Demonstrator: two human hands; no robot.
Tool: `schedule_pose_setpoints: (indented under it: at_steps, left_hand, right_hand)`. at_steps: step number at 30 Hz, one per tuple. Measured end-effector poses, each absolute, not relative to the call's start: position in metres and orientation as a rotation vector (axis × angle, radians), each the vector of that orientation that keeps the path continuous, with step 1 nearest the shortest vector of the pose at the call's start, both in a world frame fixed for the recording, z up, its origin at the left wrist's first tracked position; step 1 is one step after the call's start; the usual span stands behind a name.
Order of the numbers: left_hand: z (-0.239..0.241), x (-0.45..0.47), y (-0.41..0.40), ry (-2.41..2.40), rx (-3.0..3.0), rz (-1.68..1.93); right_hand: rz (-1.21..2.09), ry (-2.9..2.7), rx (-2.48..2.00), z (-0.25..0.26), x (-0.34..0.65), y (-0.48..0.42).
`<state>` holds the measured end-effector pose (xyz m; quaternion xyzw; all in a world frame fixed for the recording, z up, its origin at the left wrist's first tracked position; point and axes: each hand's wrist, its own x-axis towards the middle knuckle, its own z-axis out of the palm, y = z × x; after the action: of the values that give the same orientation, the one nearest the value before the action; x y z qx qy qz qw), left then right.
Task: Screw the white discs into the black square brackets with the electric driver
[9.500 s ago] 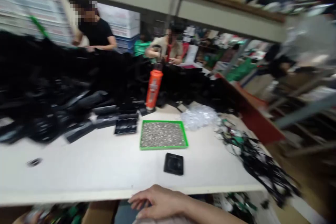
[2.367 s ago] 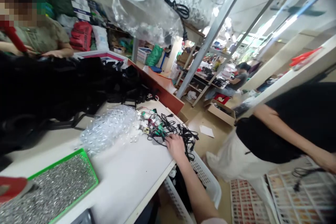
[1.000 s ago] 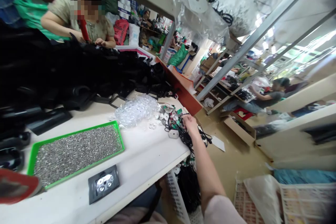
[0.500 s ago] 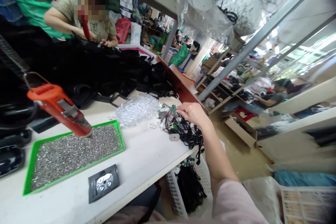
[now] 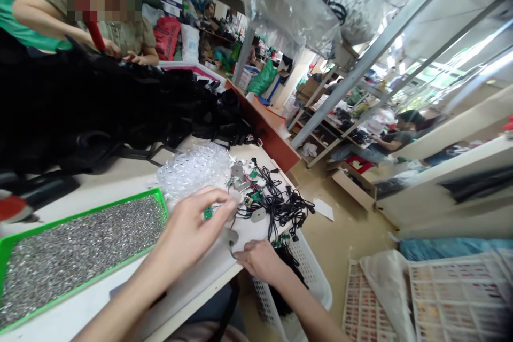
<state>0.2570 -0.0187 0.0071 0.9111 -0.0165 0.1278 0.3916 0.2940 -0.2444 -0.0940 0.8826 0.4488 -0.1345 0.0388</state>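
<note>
My left hand [image 5: 198,222] is over the white table [image 5: 204,272] with thumb and index finger pinched together. A small green circuit board [image 5: 207,213] shows at its fingers, with a thin wire and a grey metal plate [image 5: 231,235] hanging below. Lower and to the right, my right hand [image 5: 260,261] has its fingers closed on a thin black cable [image 5: 233,254]. Beyond both hands lies a heap of black cables [image 5: 276,200] with circuit boards and metal plates. A grey square part is mostly hidden under my left forearm.
A green tray [image 5: 163,204] full of small screws lies at left, beside a bag of clear plastic parts [image 5: 192,168]. Black parts [image 5: 120,101] are heaped behind. A white basket [image 5: 320,278] stands below the table edge. A co-worker [image 5: 132,37] sits across.
My right hand has drawn back from the cable heap toward me with a cable. My left hand has come into view. The view has turned right, and the orange screwdriver now shows only at the left edge.
</note>
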Motion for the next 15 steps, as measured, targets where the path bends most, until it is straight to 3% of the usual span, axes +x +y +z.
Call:
schedule_pose_setpoints:
  at_steps: [4,10,15]
  left_hand:
    - [-0.034,0.333,-0.050,0.212,2.492,0.025]
    - [-0.096,0.403,-0.062,0.418,2.336,-0.016]
    - [-0.085,0.431,-0.062,0.444,2.016,0.078]
  right_hand:
    - [-0.367,1.364,2.804,-0.104,0.290,-0.251]
    - [-0.462,1.332,2.892,-0.094,0.305,-0.272]
    - [0.089,1.158,3.207,-0.090,0.341,-0.264]
